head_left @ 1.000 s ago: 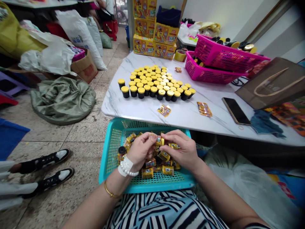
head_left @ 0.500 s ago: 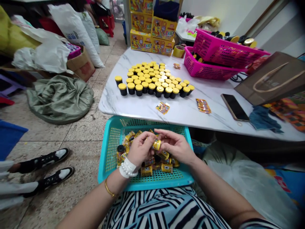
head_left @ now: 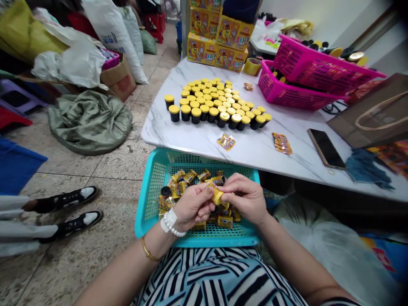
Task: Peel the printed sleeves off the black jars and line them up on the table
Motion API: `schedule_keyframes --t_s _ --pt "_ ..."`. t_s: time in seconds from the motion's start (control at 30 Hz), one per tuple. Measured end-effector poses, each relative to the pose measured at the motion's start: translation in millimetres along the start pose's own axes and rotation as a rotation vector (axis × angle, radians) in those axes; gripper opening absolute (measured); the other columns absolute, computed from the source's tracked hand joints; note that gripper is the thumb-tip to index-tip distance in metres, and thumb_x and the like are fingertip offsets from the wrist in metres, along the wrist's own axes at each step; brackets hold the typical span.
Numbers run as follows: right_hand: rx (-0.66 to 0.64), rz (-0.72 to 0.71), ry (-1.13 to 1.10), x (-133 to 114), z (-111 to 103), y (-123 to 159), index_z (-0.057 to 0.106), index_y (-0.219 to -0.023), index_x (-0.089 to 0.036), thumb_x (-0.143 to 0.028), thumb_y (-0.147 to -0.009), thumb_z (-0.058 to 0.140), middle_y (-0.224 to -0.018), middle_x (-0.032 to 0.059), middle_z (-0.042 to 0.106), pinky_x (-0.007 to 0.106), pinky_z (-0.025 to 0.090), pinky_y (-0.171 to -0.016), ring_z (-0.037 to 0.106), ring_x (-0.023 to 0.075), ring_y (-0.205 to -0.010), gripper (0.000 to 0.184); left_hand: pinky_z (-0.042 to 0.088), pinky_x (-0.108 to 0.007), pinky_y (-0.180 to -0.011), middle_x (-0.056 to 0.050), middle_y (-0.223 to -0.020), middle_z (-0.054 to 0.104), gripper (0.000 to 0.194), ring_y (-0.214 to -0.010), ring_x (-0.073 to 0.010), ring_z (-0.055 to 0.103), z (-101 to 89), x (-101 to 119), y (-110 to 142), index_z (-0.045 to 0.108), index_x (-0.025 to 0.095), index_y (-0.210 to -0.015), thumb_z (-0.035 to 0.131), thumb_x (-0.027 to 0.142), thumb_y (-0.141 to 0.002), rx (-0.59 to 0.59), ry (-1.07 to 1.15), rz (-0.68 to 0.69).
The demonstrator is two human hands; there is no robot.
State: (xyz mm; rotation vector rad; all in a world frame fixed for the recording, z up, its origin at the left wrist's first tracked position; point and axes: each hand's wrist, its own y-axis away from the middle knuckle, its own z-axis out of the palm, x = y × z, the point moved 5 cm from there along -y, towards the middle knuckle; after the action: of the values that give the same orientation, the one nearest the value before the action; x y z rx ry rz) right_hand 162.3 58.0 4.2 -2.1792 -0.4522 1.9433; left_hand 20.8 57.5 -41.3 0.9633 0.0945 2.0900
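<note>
Both hands meet over a turquoise basket [head_left: 143,204] at the table's front edge. A small tub with a yellow printed wrapper [head_left: 216,195] is between them. My left hand [head_left: 191,205] is closed around its left side, thumb on top. On the other side, my right hand [head_left: 247,199] pinches the tub's right edge with thumb and fingers; the fingertips partly cover it. Several similar yellow-wrapped tubs [head_left: 225,221] lie loosely in the basket below, along with a black round piece [head_left: 165,191]. Many black tubs with yellow lids [head_left: 196,114] stand upright together on the table.
On the marble-patterned table [head_left: 191,138] lie flat printed wrappers [head_left: 226,141], a wrapper stack [head_left: 281,143] and a phone [head_left: 325,148]. Yellow boxes [head_left: 231,57], pink baskets [head_left: 296,95] and a brown paper bag [head_left: 366,114] stand behind. A person's shoes [head_left: 79,221] are at left.
The view has shifted slightly, so table and basket sit further right. My right fingers have closed in to pinch the tub, which is now tilted differently between both hands.
</note>
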Motion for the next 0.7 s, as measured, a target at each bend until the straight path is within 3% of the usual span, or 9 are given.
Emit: schedule_keyframes --t_s 0.1,0.17,0.27,0.37,0.5,0.53,0.6,0.7 --pt "0.057 -0.027 0.065 0 -3 1 0.081 -0.086 -0.027 -0.023 -0.078 0.081 -0.074 0.0012 0.065 0.027 0.049 -0.061 0.06 0.0135 -0.066 0.01 0.02 -0.012 -0.025 0.006 -0.045 0.054 0.048 -0.027 0.0001 0.024 -1.9 -1 -2 0.056 0.015 -0.075 0.081 0.055 -0.069 0.029 -0.022 -0.02" --pt "0.025 -0.035 0.104 -1 -2 0 0.08 -0.091 -0.028 -0.023 -0.079 0.08 -0.08 0.0025 0.067 0.029 0.051 -0.067 0.062 0.0155 -0.074 0.014 0.018 -0.013 -0.024 0.008 -0.039 0.049 0.05 -0.024 -0.0004 0.021 -1.9 -2 -3 0.053 0.016 -0.069 0.079 0.059 -0.069 0.049 -0.035 -0.03" --pt "-0.044 -0.041 0.111 -2 2 -2 0.08 -0.096 -0.03 -0.026 -0.079 0.079 -0.084 0.0034 0.069 0.031 0.053 -0.071 0.064 0.0172 -0.077 0.017 0.018 -0.012 -0.024 0.007 -0.041 0.051 0.052 -0.026 -0.0002 0.022 -0.3 -6 -3 0.056 0.016 -0.073 0.079 0.062 -0.066 0.076 -0.005 -0.055" --pt "0.009 -0.053 0.152 -3 3 1 0.081 -0.091 -0.03 -0.024 -0.08 0.078 -0.077 0.0027 0.068 0.03 0.053 -0.066 0.063 0.0164 -0.071 0.013 0.019 -0.012 -0.027 0.007 -0.046 0.054 0.053 -0.028 0.0009 0.023 0.3 -10 -3 0.055 0.016 -0.075 0.083 0.058 -0.061 0.103 0.02 -0.091" --pt "-0.051 -0.101 0.222 -8 -4 -2 0.078 -0.102 -0.029 -0.031 -0.083 0.076 -0.083 0.0039 0.072 0.031 0.054 -0.07 0.067 0.0178 -0.075 0.019 0.017 -0.016 -0.028 0.007 -0.043 0.051 0.05 -0.025 -0.0019 0.025 -3.6 -11 -3 0.055 0.017 -0.075 0.069 0.065 -0.073 0.129 -0.237 -0.106" --pt "-0.055 -0.117 0.261 -9 -15 -8 0.077 -0.108 -0.029 -0.033 -0.083 0.075 -0.086 0.004 0.073 0.032 0.054 -0.073 0.067 0.0187 -0.078 0.025 0.018 -0.017 -0.029 0.004 -0.048 0.057 0.048 -0.026 -0.0035 0.029 -5.1 -10 -3 0.057 0.016 -0.084 0.067 0.063 -0.076 0.129 -0.368 -0.099" --pt "0.071 -0.142 0.417 -10 -57 -26 0.073 -0.117 -0.027 -0.036 -0.086 0.071 -0.092 0.0046 0.074 0.034 0.053 -0.082 0.067 0.0199 -0.086 0.031 0.025 -0.02 -0.033 0.005 -0.05 0.06 0.056 -0.03 -0.0089 0.039 -9.5 -5 -3 0.057 0.016 -0.115 0.069 0.055 -0.077 0.173 -0.662 -0.03" --pt "0.507 -0.095 0.775 -7 -151 -54 0.076 -0.112 -0.02 -0.033 -0.092 0.061 -0.101 0.0095 0.072 0.035 0.051 -0.084 0.065 0.0206 -0.089 0.028 0.037 -0.024 -0.047 0.008 -0.049 0.054 0.074 -0.046 -0.0146 0.05 -14.6 8 1 0.047 0.015 -0.138 0.07 0.049 -0.077 0.329 -0.948 0.2"
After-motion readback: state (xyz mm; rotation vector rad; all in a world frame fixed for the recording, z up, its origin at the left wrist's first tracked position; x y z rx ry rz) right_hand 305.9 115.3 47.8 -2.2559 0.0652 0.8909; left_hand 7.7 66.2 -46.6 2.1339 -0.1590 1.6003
